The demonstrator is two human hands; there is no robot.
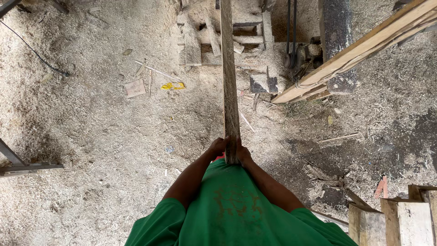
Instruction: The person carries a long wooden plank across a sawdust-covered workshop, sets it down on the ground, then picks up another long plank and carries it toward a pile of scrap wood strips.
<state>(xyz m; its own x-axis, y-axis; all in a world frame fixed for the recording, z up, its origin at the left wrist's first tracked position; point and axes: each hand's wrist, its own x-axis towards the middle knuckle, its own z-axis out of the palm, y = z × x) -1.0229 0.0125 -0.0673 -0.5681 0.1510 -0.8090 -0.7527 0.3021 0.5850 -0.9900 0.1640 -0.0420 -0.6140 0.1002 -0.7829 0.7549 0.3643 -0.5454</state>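
Observation:
A long, narrow grey wooden plank [229,77] runs straight away from me, from my waist to the top of the view. Its near end is gripped by both my hands. My left hand [218,146] clasps the plank's left side and my right hand [243,154] clasps its right side. Below them my green shirt fills the bottom of the head view and hides the plank's very end.
Sawdust covers the floor. Stacked wood offcuts [214,41] lie ahead, next to a belt-driven machine [302,54]. A slanted timber beam [359,52] crosses the upper right. Wooden blocks [400,218] stand at lower right, a metal frame [18,164] at left.

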